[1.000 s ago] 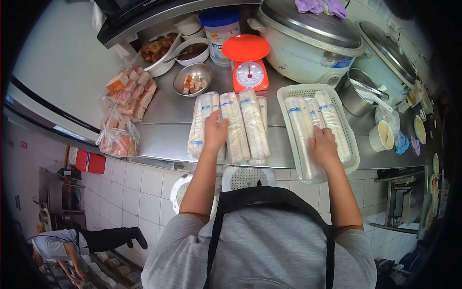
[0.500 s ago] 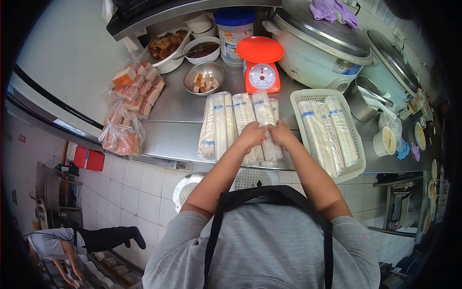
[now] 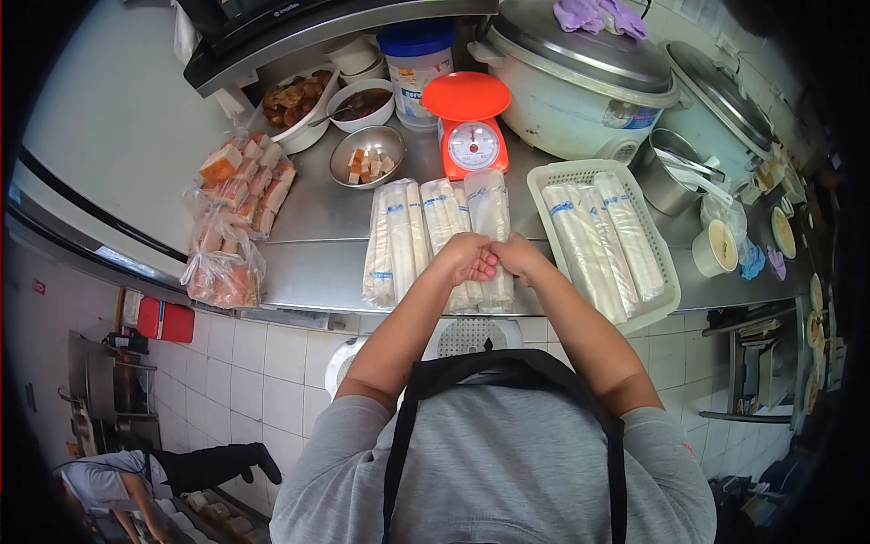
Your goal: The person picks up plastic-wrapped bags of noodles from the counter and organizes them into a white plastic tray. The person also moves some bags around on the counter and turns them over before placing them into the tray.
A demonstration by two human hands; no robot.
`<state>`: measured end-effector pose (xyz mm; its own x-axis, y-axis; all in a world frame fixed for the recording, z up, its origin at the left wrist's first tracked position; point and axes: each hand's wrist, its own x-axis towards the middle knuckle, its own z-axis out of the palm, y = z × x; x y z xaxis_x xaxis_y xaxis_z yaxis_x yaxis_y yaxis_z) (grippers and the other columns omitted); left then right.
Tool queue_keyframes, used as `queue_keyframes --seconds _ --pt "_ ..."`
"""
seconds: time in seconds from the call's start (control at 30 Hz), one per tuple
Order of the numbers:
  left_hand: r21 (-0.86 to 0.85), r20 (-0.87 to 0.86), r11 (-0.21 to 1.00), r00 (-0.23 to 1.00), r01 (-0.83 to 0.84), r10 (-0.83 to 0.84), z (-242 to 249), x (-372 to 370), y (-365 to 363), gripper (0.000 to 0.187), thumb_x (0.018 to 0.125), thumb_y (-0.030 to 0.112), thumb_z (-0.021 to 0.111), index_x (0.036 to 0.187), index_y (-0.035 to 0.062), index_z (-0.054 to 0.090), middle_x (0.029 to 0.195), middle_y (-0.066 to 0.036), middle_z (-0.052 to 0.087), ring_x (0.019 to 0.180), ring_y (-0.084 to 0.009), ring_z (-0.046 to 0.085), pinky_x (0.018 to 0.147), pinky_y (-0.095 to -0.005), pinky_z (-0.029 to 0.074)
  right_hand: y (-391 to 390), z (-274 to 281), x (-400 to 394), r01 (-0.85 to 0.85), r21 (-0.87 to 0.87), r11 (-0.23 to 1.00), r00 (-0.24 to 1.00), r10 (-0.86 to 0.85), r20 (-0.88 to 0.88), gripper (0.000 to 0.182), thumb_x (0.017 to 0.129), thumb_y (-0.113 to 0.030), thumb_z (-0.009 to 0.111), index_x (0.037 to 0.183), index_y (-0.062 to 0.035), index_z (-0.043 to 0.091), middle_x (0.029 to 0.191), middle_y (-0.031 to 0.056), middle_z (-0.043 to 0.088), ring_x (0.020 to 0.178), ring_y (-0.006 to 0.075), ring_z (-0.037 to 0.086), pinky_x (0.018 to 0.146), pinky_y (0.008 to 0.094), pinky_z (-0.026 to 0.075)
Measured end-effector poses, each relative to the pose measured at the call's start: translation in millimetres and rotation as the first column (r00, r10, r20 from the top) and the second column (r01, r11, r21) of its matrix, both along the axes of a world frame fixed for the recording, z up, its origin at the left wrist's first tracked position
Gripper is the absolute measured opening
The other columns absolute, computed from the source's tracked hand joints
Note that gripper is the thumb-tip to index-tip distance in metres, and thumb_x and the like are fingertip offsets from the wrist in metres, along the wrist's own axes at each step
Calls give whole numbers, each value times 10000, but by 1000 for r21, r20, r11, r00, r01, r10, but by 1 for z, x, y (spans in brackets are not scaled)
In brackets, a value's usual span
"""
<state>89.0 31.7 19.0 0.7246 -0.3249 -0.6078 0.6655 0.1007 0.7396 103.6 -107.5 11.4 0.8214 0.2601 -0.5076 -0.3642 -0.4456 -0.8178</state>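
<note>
Both of my hands meet over the rightmost plastic-wrapped pack (image 3: 488,204) on the steel counter. My left hand (image 3: 470,257) has its fingers curled on the pack's left side. My right hand (image 3: 518,256) is closed at the pack's right side, its fingertips touching my left hand. More long pale packs (image 3: 399,240) with blue print lie side by side to the left. On the right, a white perforated basket (image 3: 669,272) holds several similar packs (image 3: 584,245).
Behind the packs stand a red scale (image 3: 473,145) and a metal bowl of cubes (image 3: 367,156). Bagged meat (image 3: 237,204) lies at left, large cookers (image 3: 580,91) at back right. Another person (image 3: 118,480) bends over at the lower left.
The view has shifted slightly. My hands have come together over the rightmost pack, which now stands more apart and straighter than before.
</note>
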Motion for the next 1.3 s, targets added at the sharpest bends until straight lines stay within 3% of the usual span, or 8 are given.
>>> queue_keyframes --seconds 0.27,0.47,0.53,0.67,0.83,0.97,1.17,1.3 --pt "213 424 937 890 -278 168 35 -18 -25 244 810 156 446 1005 10 470 869 -87 547 740 -163 542 627 -280 448 -14 21 -24 126 50 991 949 -135 284 408 721 -162 497 1053 63 425 924 171 536 833 227 538 715 313 432" --pt "-561 230 795 880 -229 416 47 -24 -38 380 840 199 469 1147 -8 385 1060 -109 510 971 -199 504 848 -330 395 -22 53 -34 24 289 957 805 -190 563 404 790 -211 482 1078 62 406 950 176 531 884 261 523 791 315 396" --pt "-628 205 747 879 -220 431 58 -29 -50 377 846 221 470 1141 -2 397 1077 -98 506 1006 -192 482 874 -342 373 -27 58 -35 153 132 979 603 -198 773 431 814 -269 482 1059 79 415 925 222 542 849 312 543 778 346 400" --pt "-698 187 688 876 -200 445 72 -33 -79 362 847 230 474 1133 14 424 1108 -81 490 1058 -174 438 913 -345 329 -51 83 -40 89 228 970 688 -226 690 416 843 -292 463 1083 45 417 908 216 557 828 299 551 754 340 411" --pt "-51 588 974 782 -223 210 56 -9 -81 460 816 247 525 1194 23 387 1170 -105 436 1081 -189 410 925 -329 301 -121 105 -26 235 94 967 782 -246 573 362 834 -246 484 1066 30 444 919 220 563 856 298 556 741 334 418" --pt "436 749 754 662 -492 -1 18 8 -17 570 736 318 587 1181 5 415 1177 -210 386 1101 -313 374 921 -355 313 -189 67 -10 378 -137 916 742 -211 637 365 834 -260 473 1061 27 467 986 235 546 922 301 539 795 331 399" --pt "658 663 521 747 -543 -59 -4 -9 31 536 727 245 589 1145 -53 437 1106 -223 451 989 -290 477 827 -329 391 -189 46 -2 286 -297 911 895 -144 422 381 836 -273 449 1087 12 472 1067 228 500 1003 336 477 872 356 352" --pt "716 599 516 793 -470 -109 -10 -20 39 519 734 246 568 1117 -81 442 978 -238 528 899 -305 523 783 -339 411 -153 76 -15 367 -717 592 830 140 540 365 817 -242 468 1091 -2 480 1059 189 462 994 339 440 875 373 346"
